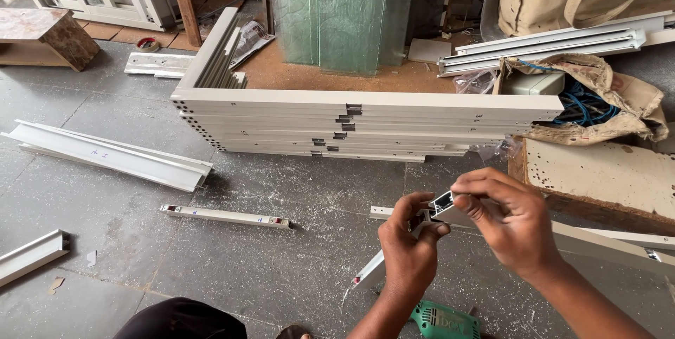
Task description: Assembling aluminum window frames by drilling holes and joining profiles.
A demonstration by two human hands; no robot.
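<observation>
Two hands are joining pale aluminium profile pieces above a dusty grey floor.

The left hand (410, 240) is closing its grip around a white profile piece (371, 270) that is slanting down toward the floor (232, 269), while the right hand (508, 221) is pinching the open end of a long profile bar (605, 242) that is running off to the right; the two ends are meeting between the fingertips. A green power drill (444, 321) is lying just below the left wrist. A stack of white frames (365, 122) is sitting well behind the hands, and a short loose profile (225, 216) is lying to the left.
</observation>
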